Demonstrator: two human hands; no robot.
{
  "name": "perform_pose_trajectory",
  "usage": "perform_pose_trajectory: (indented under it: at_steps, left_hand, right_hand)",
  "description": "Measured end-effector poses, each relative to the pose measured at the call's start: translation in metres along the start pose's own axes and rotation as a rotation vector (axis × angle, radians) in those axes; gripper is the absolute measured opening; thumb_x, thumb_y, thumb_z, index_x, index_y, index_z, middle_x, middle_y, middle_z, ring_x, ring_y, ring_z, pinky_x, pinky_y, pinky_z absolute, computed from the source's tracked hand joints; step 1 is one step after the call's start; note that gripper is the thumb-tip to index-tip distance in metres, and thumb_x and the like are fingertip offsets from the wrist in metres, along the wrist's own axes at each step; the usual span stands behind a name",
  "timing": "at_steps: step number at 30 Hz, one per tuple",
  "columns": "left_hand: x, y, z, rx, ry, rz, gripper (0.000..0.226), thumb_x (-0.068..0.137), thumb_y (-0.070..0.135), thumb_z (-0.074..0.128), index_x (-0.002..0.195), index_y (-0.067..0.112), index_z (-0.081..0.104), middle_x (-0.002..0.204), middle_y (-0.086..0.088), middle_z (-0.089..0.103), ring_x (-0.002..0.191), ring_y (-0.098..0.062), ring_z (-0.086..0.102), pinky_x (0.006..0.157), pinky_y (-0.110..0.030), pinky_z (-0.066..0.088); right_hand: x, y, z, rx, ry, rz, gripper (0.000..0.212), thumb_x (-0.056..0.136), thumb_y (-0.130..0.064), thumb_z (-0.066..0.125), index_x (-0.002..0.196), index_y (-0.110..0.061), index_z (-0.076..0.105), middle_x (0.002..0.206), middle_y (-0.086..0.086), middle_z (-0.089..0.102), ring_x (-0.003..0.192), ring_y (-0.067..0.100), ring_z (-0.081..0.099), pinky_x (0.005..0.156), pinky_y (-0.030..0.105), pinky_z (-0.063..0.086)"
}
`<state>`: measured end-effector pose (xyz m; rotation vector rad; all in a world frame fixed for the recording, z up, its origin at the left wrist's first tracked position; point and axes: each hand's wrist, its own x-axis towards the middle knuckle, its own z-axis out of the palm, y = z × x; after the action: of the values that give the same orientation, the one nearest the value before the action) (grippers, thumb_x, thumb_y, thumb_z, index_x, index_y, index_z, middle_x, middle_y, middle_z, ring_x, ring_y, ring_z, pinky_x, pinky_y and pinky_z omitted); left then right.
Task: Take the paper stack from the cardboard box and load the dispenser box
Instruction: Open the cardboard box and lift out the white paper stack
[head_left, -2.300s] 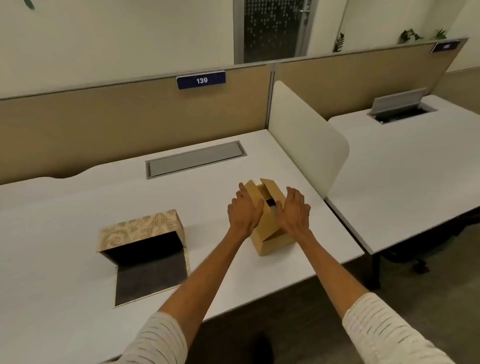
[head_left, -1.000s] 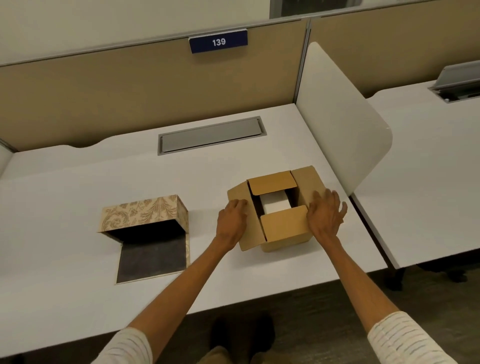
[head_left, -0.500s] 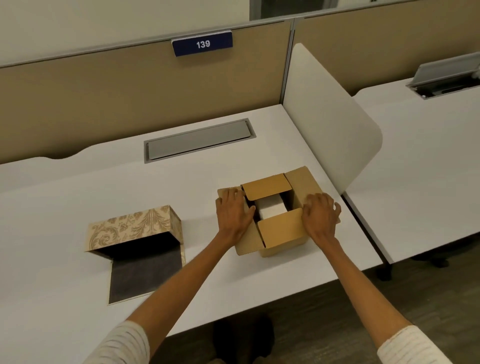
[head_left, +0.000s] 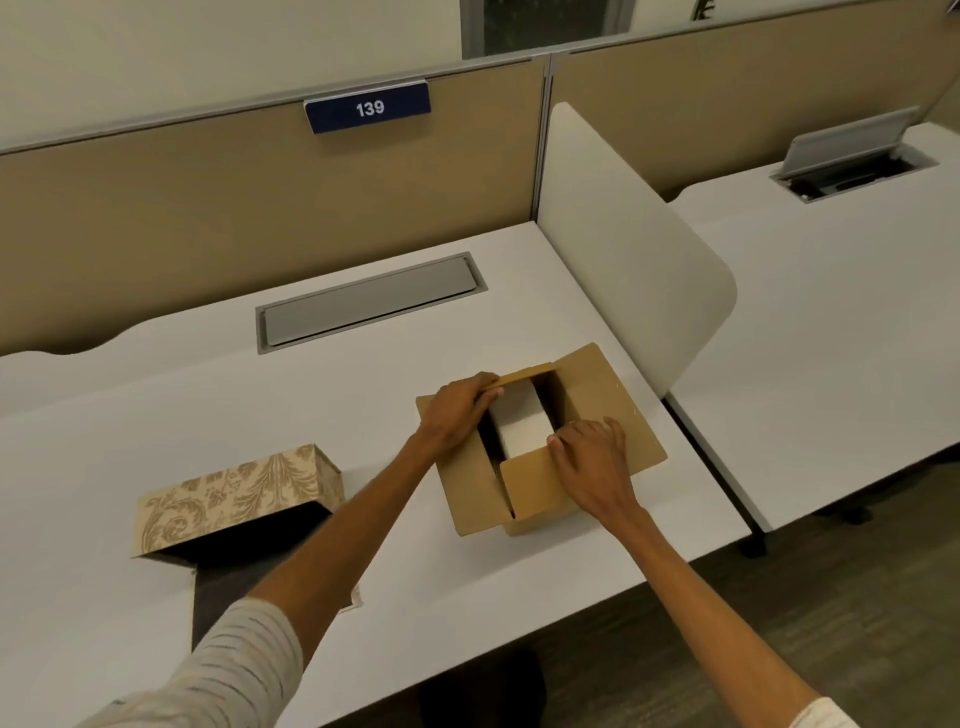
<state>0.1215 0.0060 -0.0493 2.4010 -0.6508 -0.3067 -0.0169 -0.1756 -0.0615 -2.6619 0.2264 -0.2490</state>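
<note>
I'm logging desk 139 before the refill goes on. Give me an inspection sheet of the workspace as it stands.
Surface: white desk, bare apart from the two boxes.
Job's things: cardboard box with flaps open; white paper stack inside it; patterned dispenser box to its left, open, dark flap on the desk.
Clutter: nothing seen.
Grippers: left hand on the far-left flap edge, right hand on the near flap; neither holds the stack.
Cables: nothing seen; grey cable hatch closed.
Surroundings: tan partition, sign 139, white divider, neighbouring desk with its hatch open.
</note>
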Motion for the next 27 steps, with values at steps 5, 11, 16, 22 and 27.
perform_pose_trajectory:
  at_steps: [5,11,16,22,27]
  left_hand:
    - [0.013,-0.001,-0.009,-0.141,0.19,-0.059,0.033,0.104,0.035,0.044,0.123,0.011,0.058,0.115,-0.009,0.07,0.101,-0.024,0.067,0.091,-0.042,0.055]
    - [0.035,0.0,-0.001,-0.101,0.313,-0.11,0.043,0.103,0.014,0.045,0.144,0.023,0.038,0.149,-0.01,0.037,0.102,-0.025,0.064,0.082,-0.031,0.055]
    - [0.04,-0.002,0.016,-0.047,0.2,-0.231,0.045,0.104,0.027,0.04,0.149,0.024,0.034,0.163,-0.004,0.019,0.147,-0.031,0.027,0.117,-0.048,0.031]
    - [0.039,-0.017,0.023,0.157,-0.065,-0.155,0.045,0.108,0.022,0.026,0.152,0.015,0.035,0.164,-0.007,0.024,0.155,-0.025,0.008,0.122,-0.061,-0.003]
    - [0.038,-0.023,0.022,0.142,-0.102,-0.117,0.041,0.108,0.022,0.03,0.142,0.012,0.05,0.146,-0.009,0.055,0.137,-0.026,0.047,0.123,-0.053,0.012]
  right_hand:
    - [-0.017,-0.009,-0.028,0.099,0.085,0.05,0.029,0.094,-0.034,0.054,0.077,-0.019,0.073,0.066,-0.006,0.068,0.064,0.006,0.057,0.085,0.033,0.046]
    - [-0.057,-0.005,-0.046,0.171,0.063,0.086,0.012,0.085,-0.025,0.066,0.085,-0.019,0.076,0.076,-0.006,0.074,0.068,0.006,0.065,0.07,0.029,0.057]
    - [-0.086,0.007,-0.027,-0.012,-0.243,0.082,0.051,0.085,-0.024,0.053,0.136,-0.027,0.049,0.14,-0.004,0.052,0.129,0.013,0.046,0.102,0.037,0.041]
    - [-0.089,0.01,-0.007,-0.131,-0.252,0.094,0.048,0.09,-0.022,0.056,0.137,-0.031,0.048,0.145,-0.002,0.048,0.139,0.016,0.035,0.106,0.043,0.035]
    - [-0.089,0.004,0.003,-0.127,-0.14,0.16,0.044,0.08,-0.019,0.075,0.12,-0.032,0.064,0.129,-0.005,0.064,0.13,0.015,0.049,0.113,0.052,0.017]
